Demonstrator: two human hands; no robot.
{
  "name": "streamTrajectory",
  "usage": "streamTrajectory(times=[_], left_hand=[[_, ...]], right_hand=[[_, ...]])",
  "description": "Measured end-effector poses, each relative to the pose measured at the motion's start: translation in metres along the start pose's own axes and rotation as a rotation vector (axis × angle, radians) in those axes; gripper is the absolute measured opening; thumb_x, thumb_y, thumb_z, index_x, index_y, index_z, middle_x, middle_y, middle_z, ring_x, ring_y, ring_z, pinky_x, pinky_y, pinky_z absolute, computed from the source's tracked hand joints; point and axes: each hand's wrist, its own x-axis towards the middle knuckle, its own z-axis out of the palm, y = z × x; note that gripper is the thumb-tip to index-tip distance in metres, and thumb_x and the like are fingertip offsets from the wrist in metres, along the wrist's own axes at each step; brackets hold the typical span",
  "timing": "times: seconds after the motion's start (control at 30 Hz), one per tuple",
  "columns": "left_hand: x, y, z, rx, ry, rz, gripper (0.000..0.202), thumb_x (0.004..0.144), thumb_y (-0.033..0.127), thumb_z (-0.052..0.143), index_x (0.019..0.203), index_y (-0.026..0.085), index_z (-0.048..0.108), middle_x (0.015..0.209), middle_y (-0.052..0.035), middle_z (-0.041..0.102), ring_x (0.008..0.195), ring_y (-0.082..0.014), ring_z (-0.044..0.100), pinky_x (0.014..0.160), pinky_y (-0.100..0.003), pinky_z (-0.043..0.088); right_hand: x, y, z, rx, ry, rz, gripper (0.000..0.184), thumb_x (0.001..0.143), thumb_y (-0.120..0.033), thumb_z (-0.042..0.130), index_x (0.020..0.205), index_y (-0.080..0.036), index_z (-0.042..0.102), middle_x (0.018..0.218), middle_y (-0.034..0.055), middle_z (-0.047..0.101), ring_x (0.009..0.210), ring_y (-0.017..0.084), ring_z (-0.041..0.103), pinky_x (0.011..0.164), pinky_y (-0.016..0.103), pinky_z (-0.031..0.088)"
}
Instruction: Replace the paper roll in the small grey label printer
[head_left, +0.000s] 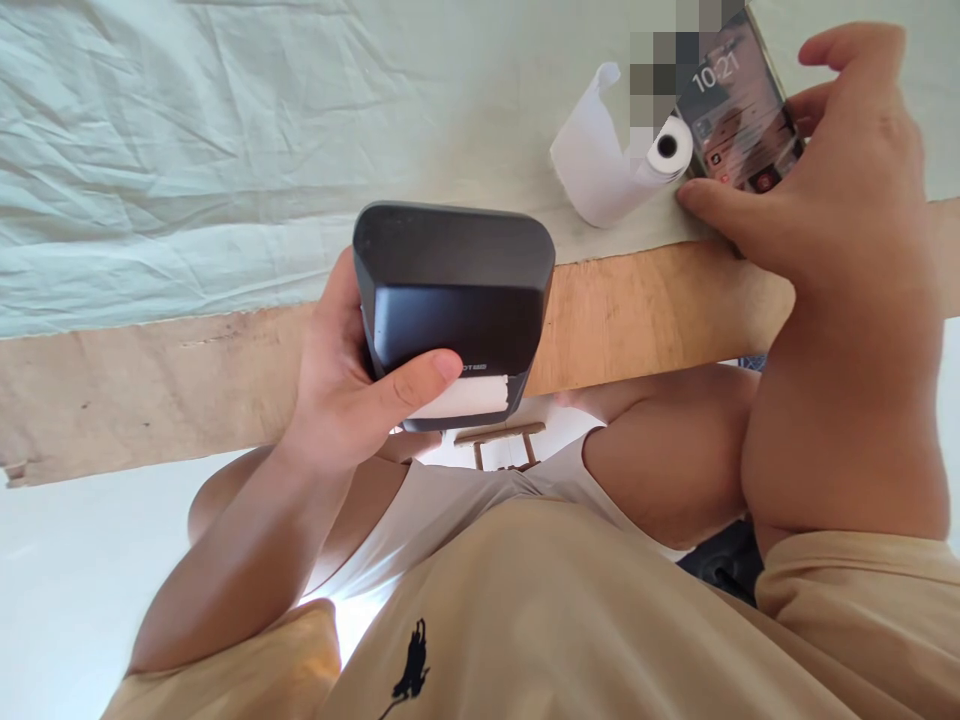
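Note:
My left hand [352, 370] is wrapped round a black portable receipt printer [457, 290], its thumb across the near face. A strip of white paper [480, 396] with a torn edge shows at the printer's lower side. At the right, my right hand [832, 170] lies round a smartphone [739, 110] on the cloth, thumb at its lower left corner and fingers at its right edge. The phone's screen is lit and reads 10:21. Left of the phone is a partly unrolled white paper roll [637, 170], close to my right thumb. Part of the phone and roll is pixelated.
A wrinkled pale green cloth [225, 150] covers the table. Bare wood [637, 300] shows along its near edge, above my lap. Below, between my legs, a small wooden stool-like frame [499, 435] is partly visible.

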Motion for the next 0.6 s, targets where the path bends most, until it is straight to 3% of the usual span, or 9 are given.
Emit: streamTrajectory(times=[0.1,0.23,0.33,0.43,0.5,0.6], left_hand=[[0.002,-0.001,-0.002,-0.052,-0.023,0.091,0.052,0.092,0.032,0.088,0.140,0.017,0.073,0.081,-0.0018,0.064,0.058,-0.0099,0.064,0.046,-0.018,0.058],[0.004,0.000,-0.005,-0.038,-0.047,0.041,0.055,0.088,0.026,0.091,0.140,0.020,0.074,0.099,-0.0076,0.071,0.074,-0.0166,0.072,0.052,-0.023,0.063],[0.005,0.000,-0.004,-0.060,-0.056,0.060,0.052,0.090,0.023,0.088,0.140,0.018,0.074,0.092,-0.0057,0.071,0.061,-0.0143,0.069,0.047,-0.023,0.061],[0.006,-0.002,-0.002,-0.107,-0.094,0.121,0.050,0.095,0.022,0.082,0.144,0.017,0.072,0.080,-0.0018,0.066,0.046,-0.0099,0.060,0.036,-0.017,0.049],[0.007,-0.004,-0.002,-0.096,-0.101,0.155,0.050,0.095,0.023,0.083,0.143,0.017,0.073,0.084,-0.0032,0.067,0.051,-0.0107,0.063,0.038,-0.017,0.050],[0.009,-0.005,-0.005,-0.078,-0.124,0.168,0.052,0.097,0.021,0.081,0.148,0.019,0.073,0.089,-0.0044,0.067,0.056,-0.0104,0.065,0.040,-0.015,0.051]], right_hand=[[0.007,-0.008,0.003,-0.001,0.021,0.163,0.145,0.027,0.009,0.097,0.159,-0.029,0.053,0.152,0.0101,0.060,0.130,0.024,0.058,0.117,0.046,0.043],[0.008,-0.008,0.003,-0.002,0.028,0.061,0.119,0.050,-0.001,0.095,0.158,-0.029,0.055,0.155,0.0090,0.058,0.129,0.022,0.055,0.113,0.042,0.040],[0.002,-0.011,0.001,-0.041,0.003,0.074,0.122,0.054,0.002,0.092,0.164,-0.034,0.051,0.156,0.0068,0.058,0.128,0.023,0.057,0.116,0.045,0.042],[0.000,-0.008,0.001,-0.013,-0.013,0.092,0.128,0.057,0.005,0.090,0.169,-0.039,0.048,0.161,0.0029,0.056,0.144,0.027,0.056,0.130,0.053,0.038],[0.002,0.006,0.003,0.040,0.049,0.004,0.125,0.057,0.001,0.094,0.168,-0.038,0.053,0.163,0.0023,0.055,0.149,0.029,0.055,0.135,0.058,0.033],[0.002,0.030,0.009,0.253,0.325,-0.378,0.094,0.060,-0.018,0.104,0.149,-0.019,0.074,0.152,0.0087,0.065,0.146,0.034,0.061,0.135,0.052,0.041]])
